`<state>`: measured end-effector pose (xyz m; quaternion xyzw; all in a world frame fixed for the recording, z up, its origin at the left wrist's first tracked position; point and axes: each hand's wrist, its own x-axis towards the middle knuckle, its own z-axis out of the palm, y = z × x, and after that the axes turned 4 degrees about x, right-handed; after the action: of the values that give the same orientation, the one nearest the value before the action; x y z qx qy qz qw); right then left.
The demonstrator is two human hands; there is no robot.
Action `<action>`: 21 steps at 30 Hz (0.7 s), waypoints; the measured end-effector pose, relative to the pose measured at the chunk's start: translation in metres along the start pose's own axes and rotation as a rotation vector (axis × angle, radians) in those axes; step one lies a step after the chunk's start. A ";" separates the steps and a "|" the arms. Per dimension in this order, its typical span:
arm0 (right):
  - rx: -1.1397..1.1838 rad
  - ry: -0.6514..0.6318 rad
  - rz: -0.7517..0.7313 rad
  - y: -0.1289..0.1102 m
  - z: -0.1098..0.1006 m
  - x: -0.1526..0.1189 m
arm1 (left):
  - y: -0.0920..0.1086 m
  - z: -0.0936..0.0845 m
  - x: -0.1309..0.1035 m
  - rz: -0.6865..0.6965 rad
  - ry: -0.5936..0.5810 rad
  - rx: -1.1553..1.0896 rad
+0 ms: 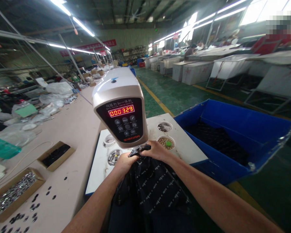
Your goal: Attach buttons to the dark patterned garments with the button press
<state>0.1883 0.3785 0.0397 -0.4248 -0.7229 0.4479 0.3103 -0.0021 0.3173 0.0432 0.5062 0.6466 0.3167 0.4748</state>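
Observation:
A white snap-button machine (118,81) with a red lit display reading 000329 stands in front of me. Just below its head, my left hand (125,162) is closed on the edge of a dark printed fabric piece (157,184). My right hand (157,151) pinches the same edge a little to the right. The fabric hangs down toward my lap, showing rows of small white marks. Whatever lies under the machine head is hidden by the head and my hands. Round wells in the white machine table (186,149) hold small metal parts, one with a green piece on top.
To the right stands a blue bin (252,129) with dark fabric inside. On the left table (70,129) are a cardboard box of metal rings (16,191), a box of black parts (55,156), scattered black discs and plastic bags. People sit at tables farther back.

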 end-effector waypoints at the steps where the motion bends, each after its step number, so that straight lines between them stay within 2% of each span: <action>1: 0.017 -0.036 -0.019 0.001 -0.001 -0.003 | -0.001 0.001 -0.001 0.005 0.004 0.002; 4: -0.008 -0.054 -0.078 0.003 -0.001 -0.010 | -0.002 0.003 -0.003 0.018 0.004 0.007; 7: -0.109 0.030 -0.080 0.003 0.005 -0.017 | -0.002 0.005 -0.005 0.021 0.008 0.017; 12: -0.146 0.101 -0.122 -0.001 0.017 -0.026 | -0.004 0.005 -0.007 0.071 0.013 0.032; 21: -0.047 0.154 -0.147 -0.002 0.026 -0.039 | -0.014 0.010 -0.012 0.059 0.000 -0.030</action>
<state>0.1837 0.3338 0.0282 -0.4107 -0.7367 0.3727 0.3868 0.0031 0.3007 0.0306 0.5179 0.6266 0.3404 0.4726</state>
